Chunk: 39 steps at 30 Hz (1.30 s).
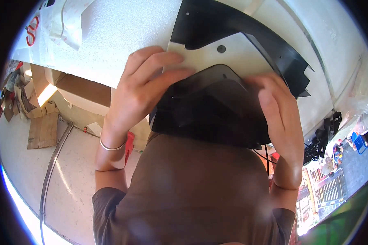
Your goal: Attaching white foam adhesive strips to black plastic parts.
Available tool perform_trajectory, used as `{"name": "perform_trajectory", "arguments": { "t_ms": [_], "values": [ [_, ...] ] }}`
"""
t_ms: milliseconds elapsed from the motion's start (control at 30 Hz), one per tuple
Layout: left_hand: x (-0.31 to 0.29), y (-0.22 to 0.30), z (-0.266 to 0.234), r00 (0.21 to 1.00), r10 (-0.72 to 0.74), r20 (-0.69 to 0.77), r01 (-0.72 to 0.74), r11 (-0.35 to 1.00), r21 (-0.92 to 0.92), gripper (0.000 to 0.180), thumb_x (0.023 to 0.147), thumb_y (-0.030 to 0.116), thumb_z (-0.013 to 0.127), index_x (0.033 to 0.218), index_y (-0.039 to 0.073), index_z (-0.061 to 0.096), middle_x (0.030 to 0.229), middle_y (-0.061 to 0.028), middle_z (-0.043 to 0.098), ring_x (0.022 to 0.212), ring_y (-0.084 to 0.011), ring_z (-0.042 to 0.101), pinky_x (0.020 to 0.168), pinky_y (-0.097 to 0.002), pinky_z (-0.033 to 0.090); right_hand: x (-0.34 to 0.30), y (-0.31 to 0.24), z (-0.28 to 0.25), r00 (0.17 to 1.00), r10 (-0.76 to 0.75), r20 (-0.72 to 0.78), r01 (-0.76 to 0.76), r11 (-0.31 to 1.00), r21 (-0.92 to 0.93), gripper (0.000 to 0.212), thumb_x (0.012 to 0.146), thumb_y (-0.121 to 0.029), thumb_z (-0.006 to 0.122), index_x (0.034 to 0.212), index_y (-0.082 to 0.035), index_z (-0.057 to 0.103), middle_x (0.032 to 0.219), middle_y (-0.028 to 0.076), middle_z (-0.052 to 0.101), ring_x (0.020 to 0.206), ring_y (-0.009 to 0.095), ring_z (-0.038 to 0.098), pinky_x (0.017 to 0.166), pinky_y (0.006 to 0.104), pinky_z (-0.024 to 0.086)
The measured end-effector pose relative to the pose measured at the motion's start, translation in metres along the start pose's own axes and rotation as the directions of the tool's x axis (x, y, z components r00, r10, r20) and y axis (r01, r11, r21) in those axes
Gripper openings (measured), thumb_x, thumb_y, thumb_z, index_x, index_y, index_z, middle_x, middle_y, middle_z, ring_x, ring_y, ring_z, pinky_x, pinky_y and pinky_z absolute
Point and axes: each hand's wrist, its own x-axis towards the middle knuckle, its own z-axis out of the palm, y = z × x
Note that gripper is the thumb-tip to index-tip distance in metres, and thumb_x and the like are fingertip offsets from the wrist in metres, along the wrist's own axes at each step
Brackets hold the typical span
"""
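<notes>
A dark, glossy, angular plastic panel (210,110) is tilted up against the front of my body, its peaked edge facing away from me. My left hand (145,77) grips its upper left side with curled fingers, the fingertips blurred. At its right side, my right hand (278,104) holds the edge, some fingertips hidden behind it. Just beyond lies a cream-coloured angular piece (249,55) with a dark round spot. Past that, a long curved black plastic part (216,20) with small holes rests on the pale surface.
A white foam-like sheet (122,24) covers the surface at left, with a clear plastic bag (65,20) on it. Below stands an open cardboard box (84,92). Black cables or straps (325,136) lie at right, near crumpled clear plastic film (355,98).
</notes>
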Motion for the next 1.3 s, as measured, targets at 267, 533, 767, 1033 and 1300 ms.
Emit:
{"name": "perform_trajectory", "arguments": {
  "t_ms": [267,533,767,1033,1300],
  "values": [
    [-0.019,-0.007,-0.003,0.996,-0.091,-0.014,0.091,0.995,0.045,0.034,0.064,0.004,0.073,0.097,0.013,0.067,0.107,-0.0023,0.058,0.102,-0.0204,0.053,0.084,-0.0338,0.036,-0.032,-0.007,-0.002,0.981,0.193,-0.029,-0.185,0.871,-0.455,0.040,0.091,-0.030,0.057,0.110,0.005,0.054,0.107,0.019,0.055,0.102,0.036,0.051,0.085,0.0411,0.042],
    [-0.016,-0.005,0.003,0.997,-0.071,0.023,0.066,0.979,0.192,0.056,0.065,0.007,0.073,0.119,0.016,0.059,0.126,0.0026,0.054,0.111,-0.0174,0.050,0.089,-0.0341,0.029,-0.007,-0.013,0.024,0.992,-0.119,-0.033,0.096,0.911,-0.401,0.056,0.093,-0.031,0.051,0.132,0.008,0.040,0.140,0.020,0.037,0.126,0.038,0.038,0.104,0.0406,0.032],
    [-0.025,-0.008,0.009,0.994,-0.063,-0.093,0.078,0.983,0.167,0.046,0.065,0.012,0.074,0.110,0.013,0.063,0.116,0.0017,0.056,0.104,-0.0176,0.053,0.085,-0.0343,0.028,0.033,-0.013,0.033,0.920,-0.392,0.004,0.372,0.870,-0.324,0.040,0.089,-0.022,0.060,0.115,0.007,0.055,0.117,0.015,0.052,0.108,0.034,0.049,0.091,0.0392,0.042],
    [-0.033,0.011,0.017,0.930,-0.246,-0.275,0.301,0.936,0.181,0.026,0.069,0.020,0.074,0.092,0.018,0.062,0.105,0.0022,0.052,0.101,-0.0191,0.049,0.081,-0.0373,0.025,0.053,-0.042,0.044,0.899,-0.324,0.294,0.395,0.889,-0.230,0.036,0.087,-0.016,0.058,0.120,-0.002,0.056,0.094,0.013,0.057,0.091,0.030,0.052,0.083,0.0358,0.042],
    [-0.041,0.004,0.007,0.895,-0.287,-0.340,0.277,0.958,-0.079,0.032,0.073,0.015,0.071,0.104,0.013,0.062,0.113,-0.0065,0.053,0.104,-0.0243,0.048,0.088,-0.0394,0.032,0.046,-0.075,0.011,0.792,-0.584,0.180,0.535,0.521,-0.665,0.029,0.074,-0.003,0.067,0.103,-0.004,0.060,0.098,0.010,0.058,0.098,0.027,0.054,0.088,0.0367,0.040]
  ]
}}
